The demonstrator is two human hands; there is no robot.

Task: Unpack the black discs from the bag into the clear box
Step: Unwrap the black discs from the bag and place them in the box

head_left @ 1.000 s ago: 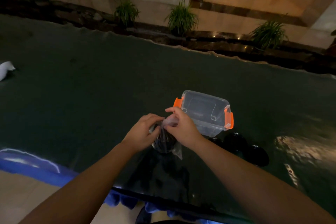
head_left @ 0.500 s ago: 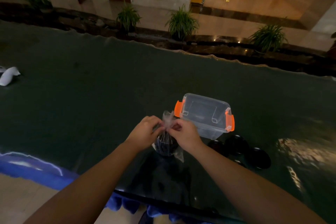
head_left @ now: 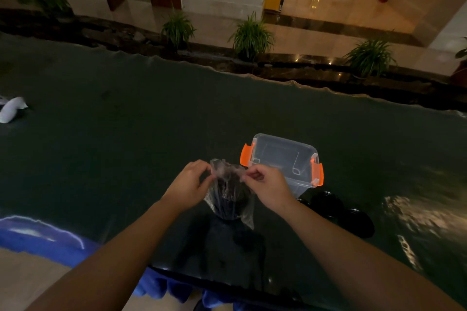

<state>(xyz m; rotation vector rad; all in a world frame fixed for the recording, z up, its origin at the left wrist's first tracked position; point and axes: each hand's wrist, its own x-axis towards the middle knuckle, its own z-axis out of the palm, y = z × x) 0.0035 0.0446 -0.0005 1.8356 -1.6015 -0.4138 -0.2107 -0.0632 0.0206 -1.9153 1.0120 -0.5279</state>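
Head view: the left hand and right hand each pinch the crinkled mouth of a thin clear plastic bag — fingers clamped on the film. Dark black discs fill its rounded bottom, on the glossy dark tabletop. The clear box — rectangular, orange clips — stands just behind.

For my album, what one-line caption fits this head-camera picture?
Both hands, left and right, pull open a bag of black discs beside a clear box.

discs in bag: dark mass, count unclear
loose discs: partly behind right forearm
white thing: cut by left edge, unidentifiable
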